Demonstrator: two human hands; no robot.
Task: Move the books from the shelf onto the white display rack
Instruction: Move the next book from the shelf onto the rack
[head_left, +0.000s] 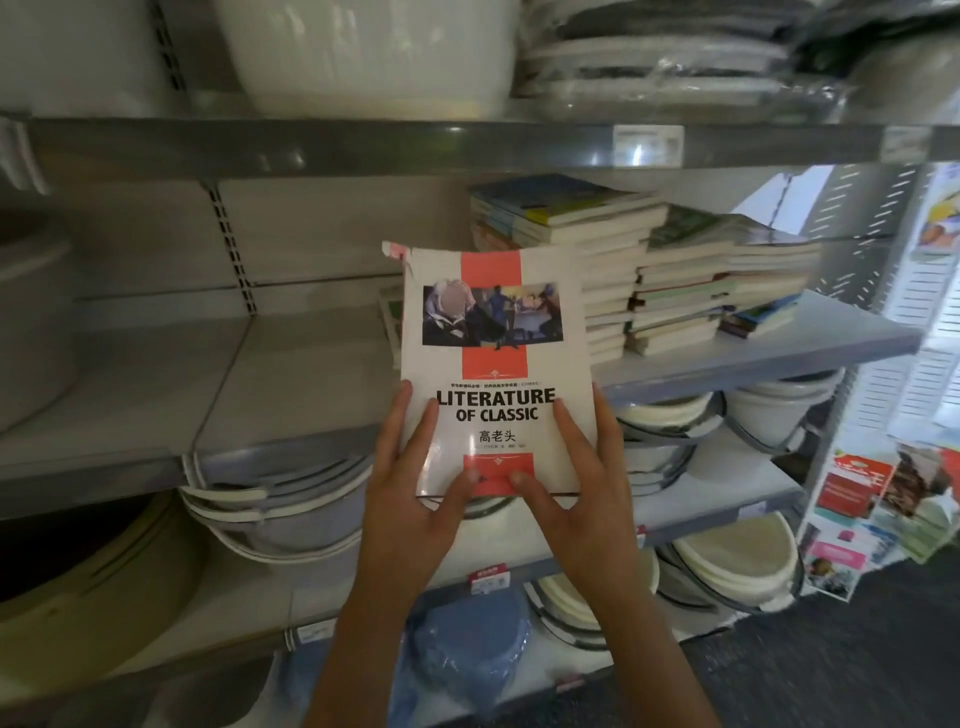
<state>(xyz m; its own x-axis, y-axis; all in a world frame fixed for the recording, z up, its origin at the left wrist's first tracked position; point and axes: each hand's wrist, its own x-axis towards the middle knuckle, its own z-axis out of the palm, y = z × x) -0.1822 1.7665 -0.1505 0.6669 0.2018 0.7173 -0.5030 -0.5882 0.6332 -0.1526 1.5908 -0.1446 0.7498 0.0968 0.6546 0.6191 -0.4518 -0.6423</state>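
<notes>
gripping book upright, both hands pinching bottom edge; book stacks on shelf

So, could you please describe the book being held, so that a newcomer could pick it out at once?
Start at the grey metal shelf with book stacks at its right end. In front of it, the left hand and right hand hold one book upright. Unlike the flat stacked ones, it shows its white cover, with a red band and "LITERATURE OF CLASSIC".
</notes>
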